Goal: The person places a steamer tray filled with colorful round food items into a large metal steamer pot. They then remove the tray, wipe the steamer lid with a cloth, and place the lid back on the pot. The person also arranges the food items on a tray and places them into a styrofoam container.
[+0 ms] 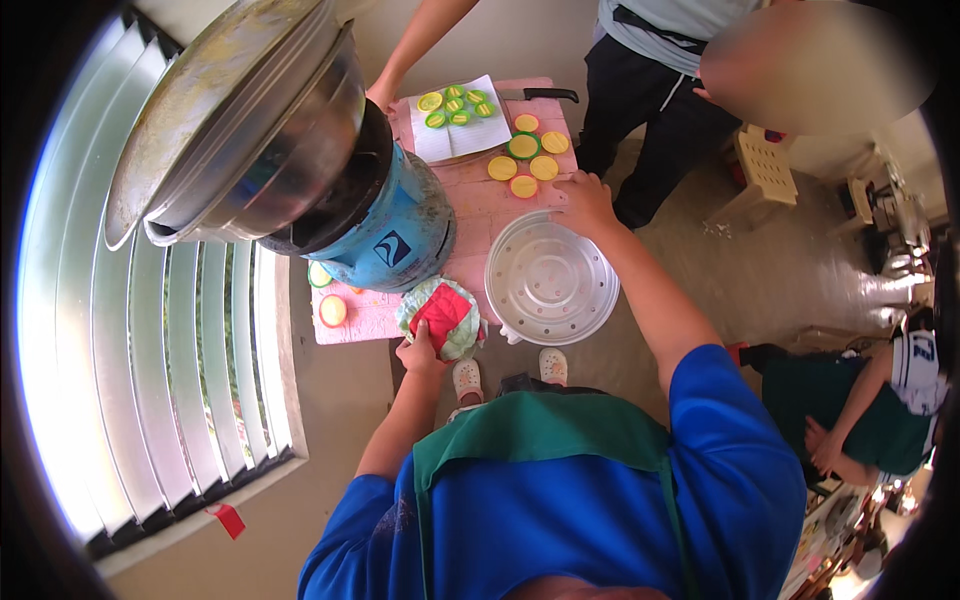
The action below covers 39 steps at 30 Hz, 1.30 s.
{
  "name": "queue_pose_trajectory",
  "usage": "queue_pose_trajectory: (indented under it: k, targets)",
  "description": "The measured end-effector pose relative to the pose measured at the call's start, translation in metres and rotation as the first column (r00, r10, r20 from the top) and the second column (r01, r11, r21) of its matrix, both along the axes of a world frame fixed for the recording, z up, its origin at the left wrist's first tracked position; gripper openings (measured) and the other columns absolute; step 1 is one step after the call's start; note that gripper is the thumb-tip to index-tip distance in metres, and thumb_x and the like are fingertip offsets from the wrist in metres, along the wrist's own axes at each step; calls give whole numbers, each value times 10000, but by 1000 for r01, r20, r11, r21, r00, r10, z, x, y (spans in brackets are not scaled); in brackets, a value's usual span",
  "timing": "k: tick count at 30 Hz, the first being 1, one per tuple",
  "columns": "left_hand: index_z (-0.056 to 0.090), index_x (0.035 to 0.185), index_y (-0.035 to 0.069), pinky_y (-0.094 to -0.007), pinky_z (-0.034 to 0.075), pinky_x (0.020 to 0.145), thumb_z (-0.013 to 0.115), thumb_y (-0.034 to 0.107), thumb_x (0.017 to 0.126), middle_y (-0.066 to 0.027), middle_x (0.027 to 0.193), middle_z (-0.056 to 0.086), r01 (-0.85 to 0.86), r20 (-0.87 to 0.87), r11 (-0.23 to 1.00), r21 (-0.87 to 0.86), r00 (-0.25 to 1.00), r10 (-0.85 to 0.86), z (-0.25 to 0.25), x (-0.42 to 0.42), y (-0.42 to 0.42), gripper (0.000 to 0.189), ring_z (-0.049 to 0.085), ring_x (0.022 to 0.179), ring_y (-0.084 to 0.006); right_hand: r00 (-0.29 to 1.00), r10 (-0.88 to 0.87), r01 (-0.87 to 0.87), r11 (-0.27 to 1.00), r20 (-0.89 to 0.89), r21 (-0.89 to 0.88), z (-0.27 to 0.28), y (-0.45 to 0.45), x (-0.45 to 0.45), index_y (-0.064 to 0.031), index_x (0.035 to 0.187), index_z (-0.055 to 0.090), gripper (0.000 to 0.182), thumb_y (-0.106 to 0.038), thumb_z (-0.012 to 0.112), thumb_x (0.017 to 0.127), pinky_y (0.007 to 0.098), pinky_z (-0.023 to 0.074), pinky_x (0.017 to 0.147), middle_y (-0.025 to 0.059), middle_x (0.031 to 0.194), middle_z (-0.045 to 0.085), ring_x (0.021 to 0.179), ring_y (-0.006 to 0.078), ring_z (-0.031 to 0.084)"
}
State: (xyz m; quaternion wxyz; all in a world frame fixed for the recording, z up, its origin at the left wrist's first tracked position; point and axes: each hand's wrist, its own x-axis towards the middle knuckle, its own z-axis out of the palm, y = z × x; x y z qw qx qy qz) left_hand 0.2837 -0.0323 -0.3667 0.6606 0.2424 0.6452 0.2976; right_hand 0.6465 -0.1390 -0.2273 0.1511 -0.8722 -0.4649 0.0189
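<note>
My left hand (424, 351) grips a round quilted cloth pot holder (442, 311), red in the middle with a pale green ruffled edge, at the near edge of the pink table (469, 202). My right hand (589, 204) is at the far rim of a perforated aluminium steamer tray (553, 277); whether its fingers close on the rim cannot be seen. Just beyond its fingertips sit several small round moulds with yellow filling (544, 167), some with pink or green rims. Left of the tray stands a blue stove (405, 225) under a large metal pot (300, 142), its broad lid tilted towards the window.
Small green cups (459, 117) with yellow strips rest on white paper (450, 146), beside a black-handled knife (551, 94). Another person's hand (382, 94) touches the far table edge. A dark-trousered person (641, 112) stands at the right. Louvred window (180, 300) is left.
</note>
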Motion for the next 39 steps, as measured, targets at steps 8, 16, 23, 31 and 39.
queue_pose_trajectory:
  k: [8, 16, 23, 31, 39]
  targets:
    - [364, 1244, 94, -522, 502, 774, 662, 196, 822, -132, 1256, 445, 55, 258, 982, -180, 966, -7, 55, 11, -39, 527, 522, 1078, -338, 986, 158, -151, 982, 57, -112, -13, 56, 22, -147, 1109, 598, 622, -360, 796, 558, 454, 401, 823, 82, 1100, 513, 1126, 260, 442]
    - [295, 1261, 120, -509, 509, 791, 575, 69, 867, -115, 1240, 451, -34, 251, 998, 43, 968, 22, 39, 33, -62, 486, 532, 1063, -311, 978, 193, -175, 966, 82, -190, -32, 73, 29, -138, 1116, 581, 655, -396, 801, 556, 429, 387, 846, 69, 1070, 532, 1074, 251, 464]
    - [299, 1246, 108, -532, 500, 787, 603, 118, 857, -127, 1245, 445, -53, 254, 998, -33, 965, 60, 48, 43, -62, 493, 535, 1055, -322, 981, 167, -140, 960, 94, -241, -40, 80, 29, -162, 1145, 582, 659, -393, 795, 566, 423, 372, 861, 77, 1065, 531, 1083, 256, 466]
    - [327, 1262, 87, -588, 419, 867, 612, 291, 837, -157, 1245, 464, 68, 374, 986, -155, 927, -6, 44, 28, -65, 551, 510, 1091, -361, 972, 182, -147, 964, 146, -223, -41, 83, 23, -138, 1070, 608, 587, -378, 784, 564, 430, 376, 851, 72, 1022, 546, 1047, 251, 486]
    - [372, 1304, 84, -591, 380, 935, 590, 302, 843, -150, 1265, 480, 27, 374, 982, -188, 926, 46, 53, 40, -65, 555, 492, 1130, -359, 957, 234, -203, 963, 172, -179, -12, 70, 14, -125, 1025, 629, 530, -344, 777, 566, 423, 387, 819, 72, 1000, 553, 1012, 241, 505]
